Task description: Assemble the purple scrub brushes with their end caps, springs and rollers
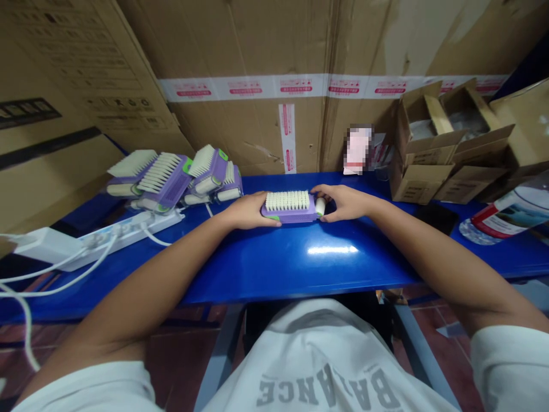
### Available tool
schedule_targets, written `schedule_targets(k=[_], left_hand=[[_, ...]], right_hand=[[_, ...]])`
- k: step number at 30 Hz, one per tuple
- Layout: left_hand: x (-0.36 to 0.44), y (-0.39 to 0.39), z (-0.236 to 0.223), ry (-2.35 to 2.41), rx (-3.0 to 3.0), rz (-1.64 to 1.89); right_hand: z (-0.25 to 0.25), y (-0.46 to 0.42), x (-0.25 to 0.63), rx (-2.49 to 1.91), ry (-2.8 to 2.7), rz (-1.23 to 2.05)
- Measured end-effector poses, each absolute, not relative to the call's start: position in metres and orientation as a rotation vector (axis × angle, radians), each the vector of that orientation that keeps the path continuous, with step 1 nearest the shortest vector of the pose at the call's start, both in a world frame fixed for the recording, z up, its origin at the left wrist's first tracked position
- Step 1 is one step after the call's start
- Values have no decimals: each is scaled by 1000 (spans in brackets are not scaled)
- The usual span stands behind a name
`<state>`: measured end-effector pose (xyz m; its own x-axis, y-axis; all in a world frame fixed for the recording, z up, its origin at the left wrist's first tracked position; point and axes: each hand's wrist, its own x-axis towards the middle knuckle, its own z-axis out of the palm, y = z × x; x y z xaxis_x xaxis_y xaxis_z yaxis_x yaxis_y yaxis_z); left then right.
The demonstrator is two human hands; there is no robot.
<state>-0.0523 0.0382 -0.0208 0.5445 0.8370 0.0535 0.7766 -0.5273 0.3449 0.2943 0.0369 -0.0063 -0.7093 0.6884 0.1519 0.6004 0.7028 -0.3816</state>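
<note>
A purple brush [291, 215] with rows of cream bristles lies on the blue table, bristles up, between my hands. My left hand [252, 212] wraps round its left end, near a green corner piece. At the other end my right hand [341, 201] has its thumb and fingers closed round a short cream cylinder [320, 206], which sits against the brush's right end. Whether this cylinder is joined to the brush I cannot tell. Parts of both hands' fingers are hidden behind the brush and the cylinder.
Several similar purple brushes [165, 177] are piled at the back left. A white power strip [124, 232] with cables lies before them. Open cardboard boxes [424, 171] and a large labelled bottle [506, 214] stand at the right. Cardboard [240, 131] walls the back of the blue table [274, 269].
</note>
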Motion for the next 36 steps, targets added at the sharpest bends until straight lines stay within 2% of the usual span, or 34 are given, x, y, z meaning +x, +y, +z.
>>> schedule_targets(k=[19, 36], left_hand=[[-52, 38, -21, 1343, 2503, 305], [-53, 39, -23, 1325, 2504, 321]], right_hand=[[-10, 36, 286, -1112, -2552, 420], [-5, 36, 284, -1177, -2612, 270]])
